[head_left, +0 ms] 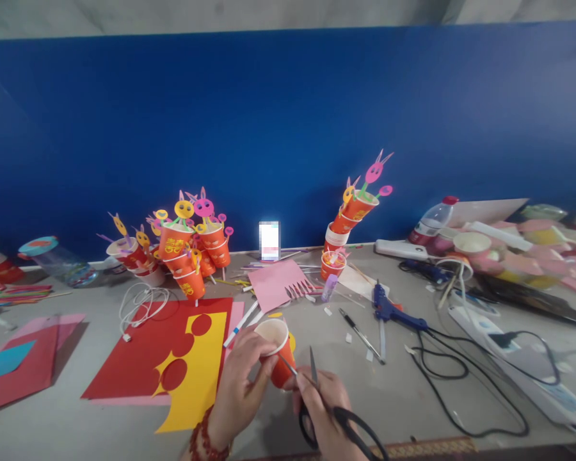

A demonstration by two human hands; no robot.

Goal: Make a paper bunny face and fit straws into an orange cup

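Observation:
My left hand is wrapped round a small orange paper cup, tilted with its white inside facing up. My right hand grips black-handled scissors; the blades are spread, with one blade touching the cup's side near the rim. A beaded bracelet sits on my left wrist. Both hands are low in the middle, just above the grey table.
Red and yellow paper sheets with round holes lie left of the hands. A pink fringed sheet, pens, a blue glue gun and black cables lie beyond. Stacks of decorated cups stand at the blue wall, with clutter at right.

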